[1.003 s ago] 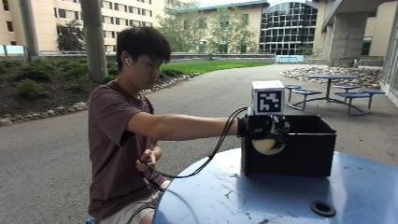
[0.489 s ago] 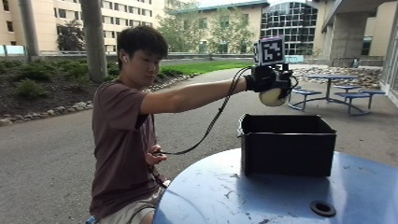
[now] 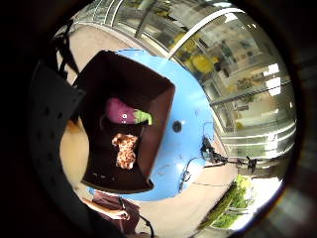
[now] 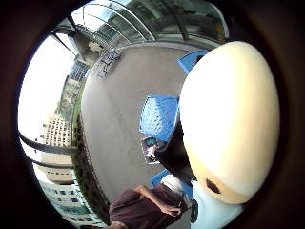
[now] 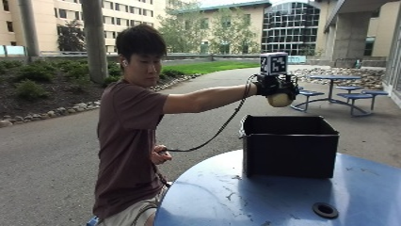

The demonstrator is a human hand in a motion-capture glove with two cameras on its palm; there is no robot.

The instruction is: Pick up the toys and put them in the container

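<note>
Since half a second ago the right hand [image 5: 277, 89] is coming down a little and is now hanging above the black container [image 5: 287, 147], over its near-left part, with the arm stretched straight out from the shoulder. A second ago that hand was down at the container's front wall; it is now well clear of the rim. The fingers are curling round a cream-coloured round toy [image 5: 279, 100], which is sitting under the palm and filling much of the thumb-side palm view [image 4: 228, 119].

The container is standing upright on the blue tabletop [image 5: 251, 202], toward its far side. Looking down into it from the little-finger side, a purple eggplant toy [image 3: 124, 112] with a green stem is lying on the container's floor, and a brown spotted plush toy [image 3: 125, 150] is lying just beside it, apart from the walls. A round dark hole [image 5: 325, 210] is showing in the tabletop in front of the container, nearer its right corner.

The person's bare hand [image 5: 161, 155] is resting low beside the tabletop's edge, left of the container, with a cable running through it.
</note>
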